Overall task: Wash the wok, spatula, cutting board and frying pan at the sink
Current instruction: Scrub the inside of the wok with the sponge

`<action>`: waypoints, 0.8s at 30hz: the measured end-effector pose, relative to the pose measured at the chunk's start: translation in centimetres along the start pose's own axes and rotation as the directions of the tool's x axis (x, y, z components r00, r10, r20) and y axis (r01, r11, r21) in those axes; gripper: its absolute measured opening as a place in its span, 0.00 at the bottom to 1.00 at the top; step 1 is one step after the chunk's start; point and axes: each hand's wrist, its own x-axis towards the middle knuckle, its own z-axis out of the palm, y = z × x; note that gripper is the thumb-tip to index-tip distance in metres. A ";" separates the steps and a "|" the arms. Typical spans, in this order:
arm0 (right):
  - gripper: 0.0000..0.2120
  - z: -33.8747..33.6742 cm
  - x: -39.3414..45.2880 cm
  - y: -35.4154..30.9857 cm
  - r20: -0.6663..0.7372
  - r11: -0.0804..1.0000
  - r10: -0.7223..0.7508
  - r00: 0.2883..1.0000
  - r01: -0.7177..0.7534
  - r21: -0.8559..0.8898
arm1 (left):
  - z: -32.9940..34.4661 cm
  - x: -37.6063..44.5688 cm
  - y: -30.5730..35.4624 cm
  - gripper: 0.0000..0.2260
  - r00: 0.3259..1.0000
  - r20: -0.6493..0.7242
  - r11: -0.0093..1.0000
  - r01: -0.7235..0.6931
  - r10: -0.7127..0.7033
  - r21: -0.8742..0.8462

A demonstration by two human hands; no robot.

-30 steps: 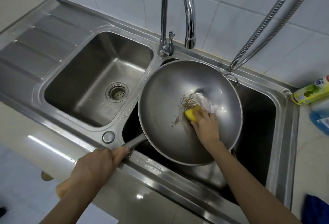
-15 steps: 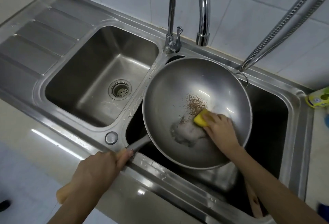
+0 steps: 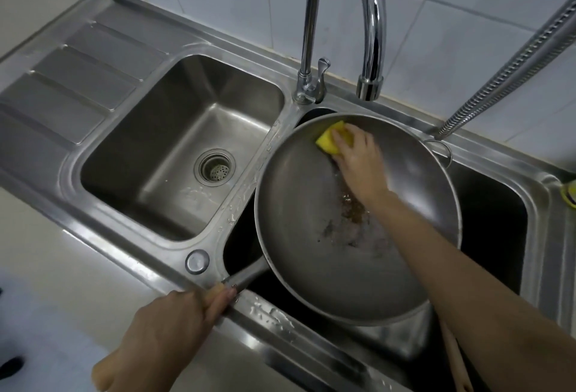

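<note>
Here, one wok (image 3: 311, 267) sits tilted over the right-hand basin (image 3: 495, 220) of a steel double sink (image 3: 93, 220), its rim close under the single curved faucet (image 3: 371, 17). Two hands are at work. The left hand (image 3: 162, 332) is curled round the wok's long handle (image 3: 246, 278) at the sink's front edge, gripping where the wooden part begins; most of that handle is covered by the fingers and only its pale end shows near the wrist. The right hand (image 3: 358, 158) presses one yellow sponge (image 3: 330, 142) against the wok's far inner wall, fingers bent over the sponge's top, so part of the sponge is hidden. Brown specks and a wet smear (image 3: 352, 214) lie on the wok's bottom, partly under the right forearm.

The left basin (image 3: 187, 142) holds one round drain strainer (image 3: 215, 168) and nothing else that shows. One small loop handle (image 3: 442, 150) sticks out at the wok's far side. Two ribbed metal hoses (image 3: 511, 64) run down from the upper right (they lie so close that they almost read as one). Below the wok, in the dark of the right basin, a pale wooden piece (image 3: 455, 357) pokes out, possibly the spatula or the board's edge; too little shows to tell. A yellow-green object (image 3: 569, 193) is cut off at the right border.
</note>
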 end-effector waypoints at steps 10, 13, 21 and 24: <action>0.29 2.0 -12.0 -8.5 0.280 0.863 -0.142 0.949 -0.020 0.506 | 0.2 0.0 0.2 0.33 0.998 -0.020 0.987 0.059 -0.057 0.151; 0.33 1.4 -16.0 -7.4 0.363 0.888 -0.155 0.919 -0.031 0.460 | -0.3 -0.4 0.8 0.28 0.998 0.014 0.990 0.067 -0.069 0.125; 0.28 -3.5 -21.4 0.4 0.539 0.999 0.006 0.842 -0.032 0.039 | -1.2 -1.7 1.4 0.17 1.000 0.028 0.975 -0.020 0.014 0.220; 0.25 -5.8 -22.1 3.4 0.497 0.991 0.067 0.865 0.000 -0.134 | -1.2 -1.3 0.9 0.17 0.997 0.055 0.967 -0.064 0.052 0.247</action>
